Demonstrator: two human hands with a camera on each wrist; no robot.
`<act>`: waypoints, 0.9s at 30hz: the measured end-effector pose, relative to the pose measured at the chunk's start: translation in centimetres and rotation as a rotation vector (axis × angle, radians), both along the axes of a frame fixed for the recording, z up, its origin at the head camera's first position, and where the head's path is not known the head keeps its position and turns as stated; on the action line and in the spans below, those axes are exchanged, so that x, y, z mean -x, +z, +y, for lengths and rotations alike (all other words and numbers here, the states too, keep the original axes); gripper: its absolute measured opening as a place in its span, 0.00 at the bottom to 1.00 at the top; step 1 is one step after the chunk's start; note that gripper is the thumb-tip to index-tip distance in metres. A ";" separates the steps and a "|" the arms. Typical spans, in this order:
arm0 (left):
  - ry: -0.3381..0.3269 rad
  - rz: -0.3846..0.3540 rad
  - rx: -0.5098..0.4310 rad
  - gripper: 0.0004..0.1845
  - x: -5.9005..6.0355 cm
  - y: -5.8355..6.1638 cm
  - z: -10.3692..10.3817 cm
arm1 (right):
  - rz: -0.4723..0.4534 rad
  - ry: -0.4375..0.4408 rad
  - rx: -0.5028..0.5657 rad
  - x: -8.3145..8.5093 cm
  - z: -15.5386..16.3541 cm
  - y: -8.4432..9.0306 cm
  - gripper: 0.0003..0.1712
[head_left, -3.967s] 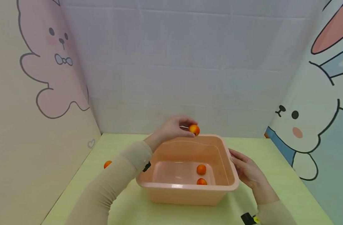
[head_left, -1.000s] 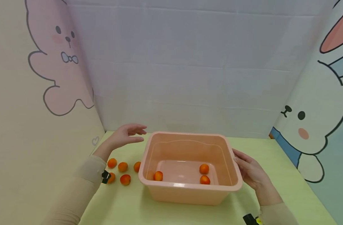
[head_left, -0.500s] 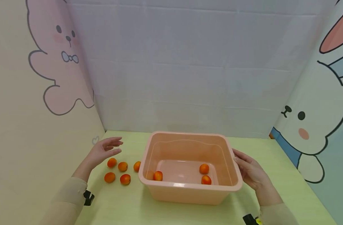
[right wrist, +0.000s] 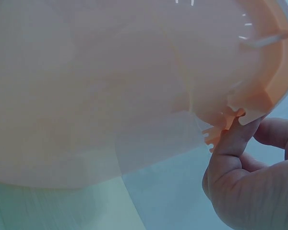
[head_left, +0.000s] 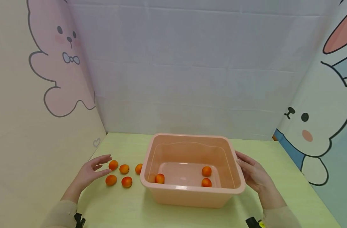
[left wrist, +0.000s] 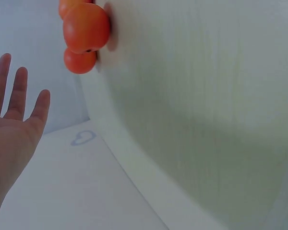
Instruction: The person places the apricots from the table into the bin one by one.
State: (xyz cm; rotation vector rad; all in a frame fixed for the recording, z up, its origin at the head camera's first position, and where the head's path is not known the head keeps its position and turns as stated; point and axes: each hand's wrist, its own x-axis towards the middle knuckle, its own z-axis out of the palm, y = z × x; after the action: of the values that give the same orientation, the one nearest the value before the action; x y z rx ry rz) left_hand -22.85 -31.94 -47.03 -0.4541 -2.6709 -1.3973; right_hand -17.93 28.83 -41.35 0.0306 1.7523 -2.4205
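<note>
Head view: your left hand [head_left: 89, 173] hovers with fingers spread and relaxed, holding nothing, just left of five small orange fruits [head_left: 121, 174] that lie loose on the pale green table [head_left: 128, 205]. Your fingertips are nearest the far-left fruit [head_left: 113, 165]. The pink plastic tub [head_left: 190, 193] stands at the table's centre, just right of the fruits. Inside it lie three more fruits: one at the near-left corner [head_left: 160, 178] and two close together toward the right [head_left: 206, 176]. Your right hand [head_left: 254, 175] rests against the tub's right wall, fingers straight along the rim.

Left wrist view: your left hand [left wrist: 12, 129] shows an open palm with fingers extended and slightly apart, empty. Two or three of the orange fruits [left wrist: 85, 33] sit on the table beyond the fingertips, not touched.

Right wrist view: your right hand [right wrist: 252, 182] lies at the tub's rim [right wrist: 249, 96], with the thumb [right wrist: 233, 143] pressed against the ribbed underside of the lip. The other fingers curl beside it; you cannot tell whether they grip the rim.
</note>
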 end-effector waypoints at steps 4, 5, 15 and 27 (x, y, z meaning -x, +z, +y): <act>-0.011 -0.042 0.026 0.32 -0.4 -1.1 -0.5 | 0.016 0.016 0.013 0.0 0.0 -0.1 0.16; -0.023 -0.051 0.032 0.32 -0.4 -1.3 -0.6 | 0.027 0.022 0.015 0.0 0.0 -0.2 0.17; -0.088 -0.136 0.032 0.32 -0.6 -2.7 -0.8 | 0.085 0.059 0.023 0.1 0.1 -0.6 0.18; -0.172 -0.182 -0.018 0.32 0.4 -4.2 -1.1 | 0.044 0.025 0.005 0.0 0.1 -0.2 0.17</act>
State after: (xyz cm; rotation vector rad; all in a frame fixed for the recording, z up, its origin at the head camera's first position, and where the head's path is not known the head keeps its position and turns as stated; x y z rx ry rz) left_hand -23.26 -33.00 -51.19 -0.5951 -2.8173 -1.5782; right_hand -17.97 28.88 -41.57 -0.0448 1.7545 -2.4253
